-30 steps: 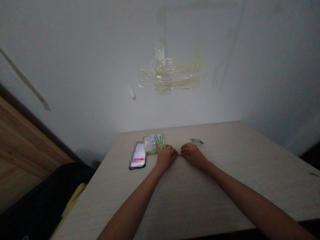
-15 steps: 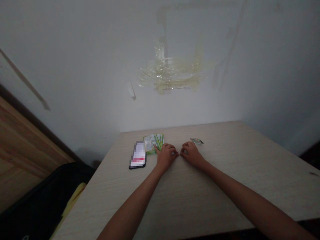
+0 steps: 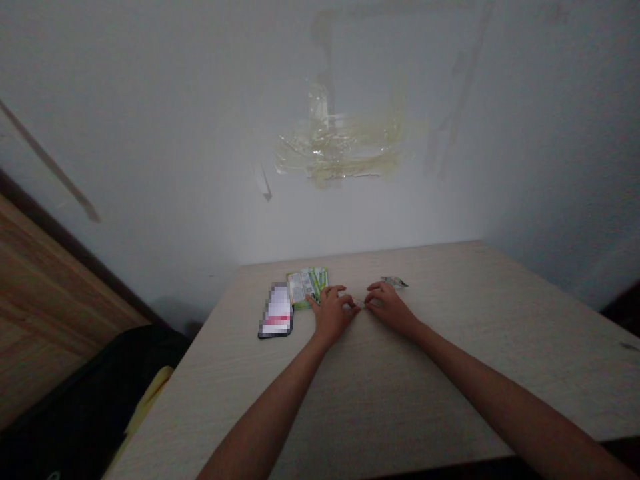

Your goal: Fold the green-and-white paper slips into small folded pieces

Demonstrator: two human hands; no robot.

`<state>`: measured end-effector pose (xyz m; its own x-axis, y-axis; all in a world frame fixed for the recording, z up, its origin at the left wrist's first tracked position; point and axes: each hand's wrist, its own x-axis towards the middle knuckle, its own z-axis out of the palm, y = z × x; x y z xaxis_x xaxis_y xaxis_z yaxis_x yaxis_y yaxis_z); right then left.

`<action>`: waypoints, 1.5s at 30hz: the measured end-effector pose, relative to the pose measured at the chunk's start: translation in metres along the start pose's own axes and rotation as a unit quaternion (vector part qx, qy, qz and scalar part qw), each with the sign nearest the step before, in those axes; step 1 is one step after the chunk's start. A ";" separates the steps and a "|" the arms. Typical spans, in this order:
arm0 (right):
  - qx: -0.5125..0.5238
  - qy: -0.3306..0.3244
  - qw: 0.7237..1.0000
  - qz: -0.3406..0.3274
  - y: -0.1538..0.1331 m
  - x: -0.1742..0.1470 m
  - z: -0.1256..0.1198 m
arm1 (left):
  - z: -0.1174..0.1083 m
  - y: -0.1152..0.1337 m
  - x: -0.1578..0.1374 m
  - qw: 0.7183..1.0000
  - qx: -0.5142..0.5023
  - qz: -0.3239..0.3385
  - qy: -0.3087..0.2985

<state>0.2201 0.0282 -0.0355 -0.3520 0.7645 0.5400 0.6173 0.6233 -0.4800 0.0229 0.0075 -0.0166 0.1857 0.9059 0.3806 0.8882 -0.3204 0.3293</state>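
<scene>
Near the middle of the table, my left hand (image 3: 334, 311) and my right hand (image 3: 390, 309) rest close together with curled fingers. A small pale strip-like piece (image 3: 358, 303) shows in the narrow gap between their fingertips, too small to make out its kind. Both hands seem to pinch it, one at each end. Beside my left hand lies a green and white printed packet (image 3: 301, 287), partly covered by that hand. Just beyond my right hand sits a small crumpled wrapper (image 3: 395, 282).
A phone (image 3: 277, 313) with a blurred screen lies left of the packet, on the pale wood-grain table (image 3: 350, 407). Behind stands a grey wall (image 3: 200, 167) with old clear tape (image 3: 345, 150) on it. A dark bag (image 3: 100, 387) is at the left.
My right hand has shifted slightly to the right, so the gap between my fingertips is a little wider and more of the pale piece shows. The packet, phone and wrapper stay put.
</scene>
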 end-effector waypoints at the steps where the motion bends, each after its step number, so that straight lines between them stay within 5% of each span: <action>1: 0.000 -0.007 1.000 -0.015 -0.001 -0.001 -0.003 | 0.000 0.000 0.000 1.000 -0.002 -0.004 0.003; 17: -0.070 -0.039 0.993 -0.089 -0.014 -0.002 -0.011 | 0.003 -0.003 0.000 1.000 0.001 -0.026 0.014; 45: -0.155 -0.051 0.986 -0.036 -0.019 0.002 -0.005 | -0.013 -0.014 -0.004 0.995 0.020 0.041 -0.085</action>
<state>0.2114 0.0171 -0.0217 -0.4616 0.7432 0.4843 0.7686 0.6077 -0.2001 0.0043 0.0052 -0.0119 0.3245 0.9117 0.2518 0.8826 -0.3876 0.2661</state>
